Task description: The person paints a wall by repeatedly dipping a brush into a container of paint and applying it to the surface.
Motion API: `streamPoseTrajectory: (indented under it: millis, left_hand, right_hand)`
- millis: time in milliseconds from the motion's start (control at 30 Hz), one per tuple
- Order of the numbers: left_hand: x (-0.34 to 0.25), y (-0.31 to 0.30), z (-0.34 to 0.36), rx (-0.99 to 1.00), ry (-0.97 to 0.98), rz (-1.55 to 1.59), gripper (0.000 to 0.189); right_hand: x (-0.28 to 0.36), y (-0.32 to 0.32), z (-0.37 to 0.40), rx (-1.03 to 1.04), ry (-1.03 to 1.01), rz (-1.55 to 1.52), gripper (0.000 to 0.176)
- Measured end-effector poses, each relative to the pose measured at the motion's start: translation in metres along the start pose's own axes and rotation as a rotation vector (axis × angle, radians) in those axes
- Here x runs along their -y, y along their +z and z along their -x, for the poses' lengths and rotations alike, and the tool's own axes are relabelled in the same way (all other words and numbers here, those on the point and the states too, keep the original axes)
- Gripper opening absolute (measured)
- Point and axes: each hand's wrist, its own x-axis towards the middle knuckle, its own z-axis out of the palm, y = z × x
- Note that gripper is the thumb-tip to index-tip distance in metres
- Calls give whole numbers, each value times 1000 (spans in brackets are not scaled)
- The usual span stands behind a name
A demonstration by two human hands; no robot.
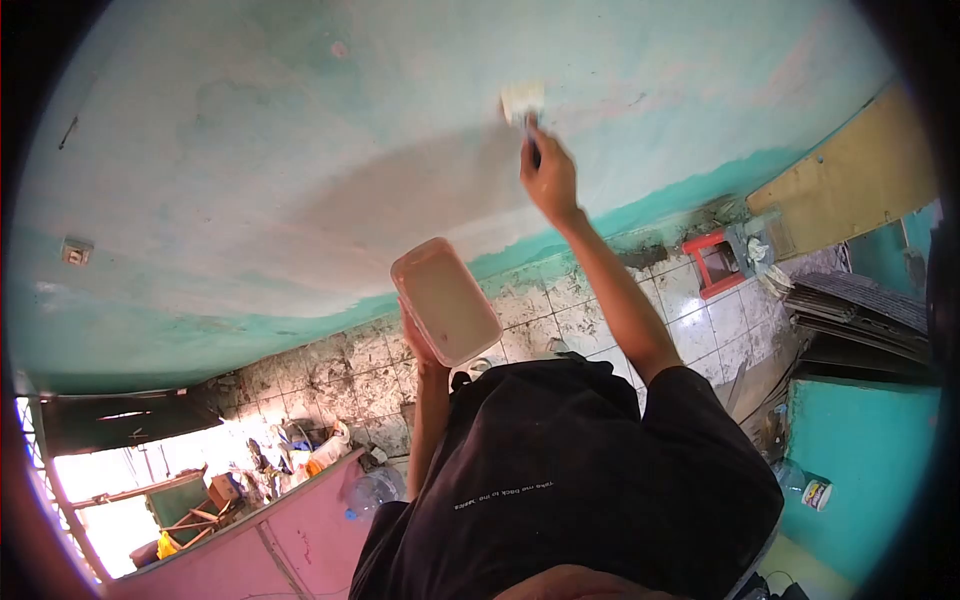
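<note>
My right hand [552, 182] is closed round the dark handle of a paintbrush [523, 105]. The brush's pale bristles meet the painted wall [330, 110], which shows whitish coating over turquoise. Lower and to the left, my left hand [418, 338] supports a rectangular plastic tub [474, 352] from its side, with the fingers partly hidden behind it. Pale, milky paint [445, 300] fills the inside of the tub, though its depth cannot be judged. A shadow of the arm falls across the wall between both hands.
Stained white floor tiles [540, 305] run along the wall's foot. A red-framed stool [712, 266] stands right, near a yellowish board [850, 175] and stacked dark panels [865, 310]. A large clear bottle [375, 492] is beside a pink partition [215, 555]. A socket [76, 251] is on the wall.
</note>
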Motion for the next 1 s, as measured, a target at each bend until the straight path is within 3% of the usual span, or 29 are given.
streamPoseTrajectory:
  millis: [100, 200, 233, 300, 367, 500, 567, 600, 633, 700, 800, 1000]
  left_hand:
    - [3, -7, -11, 0, 11, -31, 76]
    - [9, -31, -27, 24, -29, -67, 75]
    - [12, -39, -24, 19, -42, -75, 75]
    - [17, -43, -17, -17, -40, -79, 75]
    - [22, -14, -18, 72, -82, -49, 72]
    - [51, 48, -18, 215, -160, 12, 68]
    - [72, 62, -14, 269, -172, 86, 58]
    - [103, -17, -48, 444, -233, 156, 61]
    - [104, 13, -39, 437, -233, 162, 61]
    - [109, 68, -24, 339, 18, -211, 61]
    - [131, 68, -24, 240, -147, 18, 61]
    - [184, 45, -31, 294, -242, 155, 59]
  right_hand:
    - [-41, 24, 105, 229, 174, 19, 32]
    - [-54, 9, 129, 403, 230, -62, 25]
    - [-46, -5, 128, 425, 239, -75, 25]
    - [-10, -50, 78, 526, 448, -300, 31]
    - [20, -96, 45, 569, 507, -520, 37]
    - [60, -197, -5, 860, 551, -616, 36]
    - [61, -232, -6, 933, 501, -585, 35]
    - [61, -245, -2, 996, 439, -560, 33]
    - [61, -256, 3, 1002, 445, -559, 33]
    - [64, -275, 13, 926, 437, -623, 35]
    - [66, -300, 20, 915, 493, -566, 37]
    - [60, -331, 20, 872, 469, -385, 42]
